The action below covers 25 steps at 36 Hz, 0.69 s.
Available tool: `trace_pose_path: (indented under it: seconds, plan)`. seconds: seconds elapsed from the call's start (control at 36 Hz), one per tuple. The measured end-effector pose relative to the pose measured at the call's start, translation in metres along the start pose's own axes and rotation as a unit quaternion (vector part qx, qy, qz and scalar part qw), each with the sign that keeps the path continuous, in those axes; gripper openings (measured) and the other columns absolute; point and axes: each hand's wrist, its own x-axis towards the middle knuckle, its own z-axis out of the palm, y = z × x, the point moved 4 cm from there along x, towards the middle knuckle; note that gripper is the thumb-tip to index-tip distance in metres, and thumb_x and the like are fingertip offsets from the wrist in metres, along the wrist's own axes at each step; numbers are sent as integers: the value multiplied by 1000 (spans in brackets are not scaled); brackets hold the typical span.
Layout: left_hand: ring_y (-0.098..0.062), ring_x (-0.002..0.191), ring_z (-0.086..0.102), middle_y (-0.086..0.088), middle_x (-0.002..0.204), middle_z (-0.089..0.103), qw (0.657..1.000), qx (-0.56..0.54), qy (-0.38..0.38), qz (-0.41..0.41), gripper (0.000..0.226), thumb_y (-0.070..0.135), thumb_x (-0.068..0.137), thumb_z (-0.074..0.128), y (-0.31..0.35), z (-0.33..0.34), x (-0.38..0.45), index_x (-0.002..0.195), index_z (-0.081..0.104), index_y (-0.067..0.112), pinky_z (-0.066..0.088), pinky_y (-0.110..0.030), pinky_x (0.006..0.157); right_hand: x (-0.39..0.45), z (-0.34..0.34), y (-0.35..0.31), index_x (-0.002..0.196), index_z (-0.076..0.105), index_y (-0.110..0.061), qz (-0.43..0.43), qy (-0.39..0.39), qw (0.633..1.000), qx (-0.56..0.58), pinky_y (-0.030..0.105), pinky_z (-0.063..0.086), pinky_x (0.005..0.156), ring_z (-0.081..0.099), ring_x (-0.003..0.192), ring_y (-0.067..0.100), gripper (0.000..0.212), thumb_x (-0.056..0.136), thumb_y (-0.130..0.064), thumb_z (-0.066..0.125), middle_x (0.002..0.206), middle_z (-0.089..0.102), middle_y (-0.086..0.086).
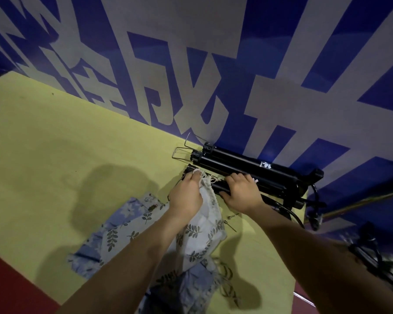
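The left hand (186,193) pinches the drawstring bag (208,207) open at the folded black stand's (279,189) left end. The right hand (241,191) grips the stand, which lies sideways.

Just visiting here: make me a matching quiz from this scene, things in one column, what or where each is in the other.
Things:
1 left hand
2 right hand
3 wire loop
4 blue flowered cloth

States or places:
A grips a black stand
B lies spread on the table
C pinches the white bag at its mouth
D sticks out near the wall

Pairs: 1-C, 2-A, 3-D, 4-B.
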Motion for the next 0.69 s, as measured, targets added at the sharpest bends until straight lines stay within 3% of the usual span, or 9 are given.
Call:
trace_pose_path:
  seconds: [0.08, 0.19, 0.53, 0.69]
  plan:
    - [-26, 110, 56, -1, 145, 40, 1000, -3, 4, 1, 63, 0, 88, 43, 2, -1, -2, 147, 29, 18, 54, -38, 80, 0, 5, -2, 129, 44, -14, 29, -67, 997, 14, 37, 41, 94, 52, 115, 27, 47, 91, -39, 53, 124, 54, 8]
    - [-25, 109, 56, 1, 142, 42, 1000, 0, 11, 9, 63, 0, 87, 43, 0, -4, -7, 146, 31, 19, 53, -35, 76, 1, 2, -4, 128, 43, -12, 47, -93, 994, 24, 38, 46, 85, 54, 113, 29, 45, 92, -35, 55, 125, 53, 10]
    - [-22, 97, 61, 3, 136, 50, 999, -9, 10, 41, 65, -3, 85, 44, -2, -22, -38, 143, 37, 26, 35, -22, 49, -31, -42, -3, 135, 38, -12, 78, 2, 994, 80, 39, 48, 80, 53, 114, 28, 53, 92, -38, 56, 126, 51, 9]
    - [-21, 103, 61, 3, 140, 50, 997, -28, 30, 66, 66, -6, 82, 43, 4, -30, -54, 141, 41, 26, 54, -32, 67, -51, -59, -2, 138, 35, -13, 106, 47, 985, 126, 38, 49, 86, 53, 113, 28, 64, 87, -41, 61, 126, 52, 10]
